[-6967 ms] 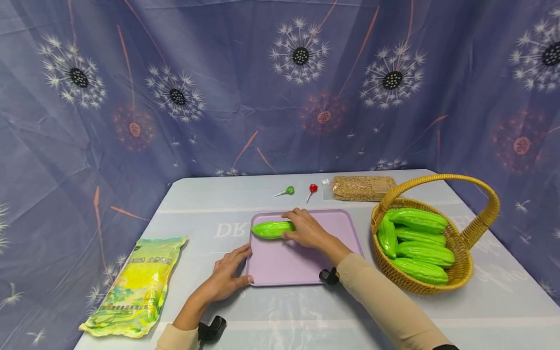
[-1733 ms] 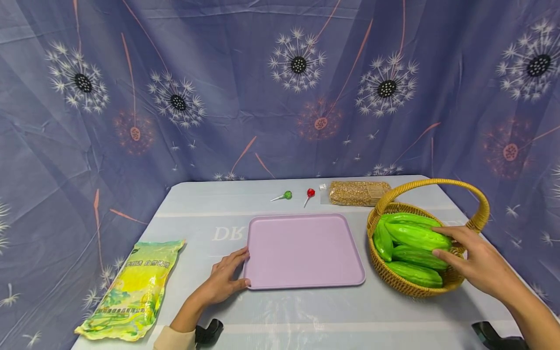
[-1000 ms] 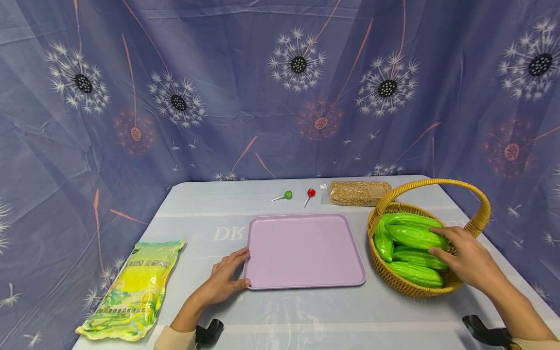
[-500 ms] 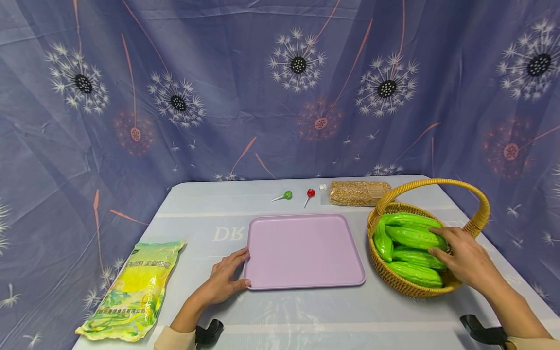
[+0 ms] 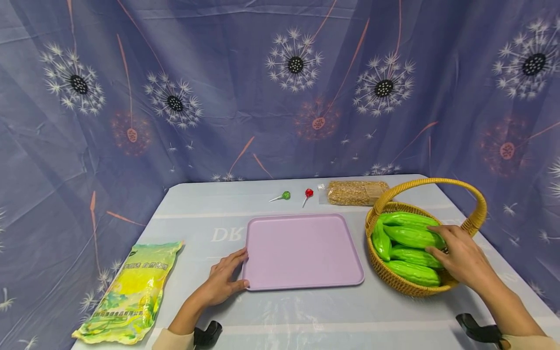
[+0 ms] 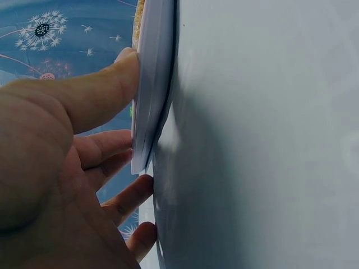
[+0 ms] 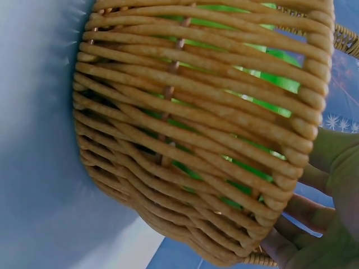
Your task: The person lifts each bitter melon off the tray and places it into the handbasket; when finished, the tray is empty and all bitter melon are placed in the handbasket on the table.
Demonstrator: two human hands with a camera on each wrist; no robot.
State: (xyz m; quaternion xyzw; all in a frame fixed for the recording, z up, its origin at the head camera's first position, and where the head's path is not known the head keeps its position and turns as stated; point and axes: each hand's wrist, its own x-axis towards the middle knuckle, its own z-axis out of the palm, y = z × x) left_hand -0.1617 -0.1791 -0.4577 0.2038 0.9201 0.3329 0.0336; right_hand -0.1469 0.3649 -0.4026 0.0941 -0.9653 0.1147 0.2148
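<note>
Several bright green, ribbed bitter melons (image 5: 411, 273) lie in a tan wicker basket (image 5: 379, 266) on the right of the table. My right hand (image 5: 464, 255) reaches over the basket's right rim. Its thumb and fingers pinch the right end of the upper bitter melon (image 5: 409, 236); the fingertips are partly hidden. In the right wrist view, the woven basket wall (image 7: 185, 112) hides most of the contents. A flat lilac tray (image 5: 302, 250) lies in the middle. My left hand (image 5: 222, 279) rests against the tray's left edge, with thumb and fingers spread and relaxed along the rim.
A yellow-green printed bag (image 5: 135, 287) lies at the left. Behind the tray are a green lollipop (image 5: 286, 195), a red lollipop (image 5: 308, 193) and a clear pack of grains (image 5: 354, 193). The basket's tall handle (image 5: 433, 181) arches over its contents.
Seven seconds ago a bitter melon lay on the tray under my right hand; now the tray is bare and that hand is at the basket. Lately the right hand has shifted slightly left.
</note>
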